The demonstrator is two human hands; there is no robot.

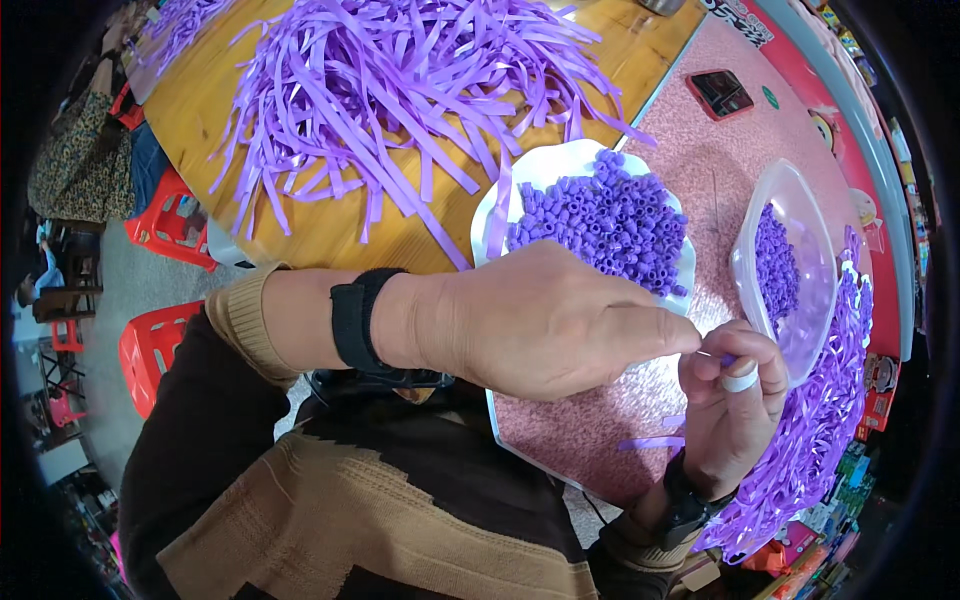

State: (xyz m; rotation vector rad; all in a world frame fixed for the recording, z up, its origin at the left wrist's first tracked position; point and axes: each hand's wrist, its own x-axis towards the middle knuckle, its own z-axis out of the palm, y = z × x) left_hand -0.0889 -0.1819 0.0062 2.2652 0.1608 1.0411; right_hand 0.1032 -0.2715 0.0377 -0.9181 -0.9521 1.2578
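Note:
My left hand (pixel 560 325) reaches across, its thumb and forefinger pinched at the tips, closed on a thin, pale, needle-like piece. That piece spans the small gap to my right hand (pixel 735 400), whose fingers are closed round a small purple bead (pixel 728 360). White tape wraps one right finger. Behind my left hand is a white scalloped dish (pixel 483 215) heaped with purple tube beads (pixel 610 220), partly hidden by that hand. Beyond my right hand stands a clear plastic bowl (pixel 815 260), tilted in view, with smaller purple beads (pixel 775 262).
A large heap of purple ribbon strips (pixel 400 90) covers the wooden table (pixel 190 125). More purple ribbon (pixel 790 480) hangs at the right edge. A phone (pixel 720 93) lies on the pink tabletop (pixel 560 440). Red stools (pixel 170 225) and another person (pixel 85 165) are at left.

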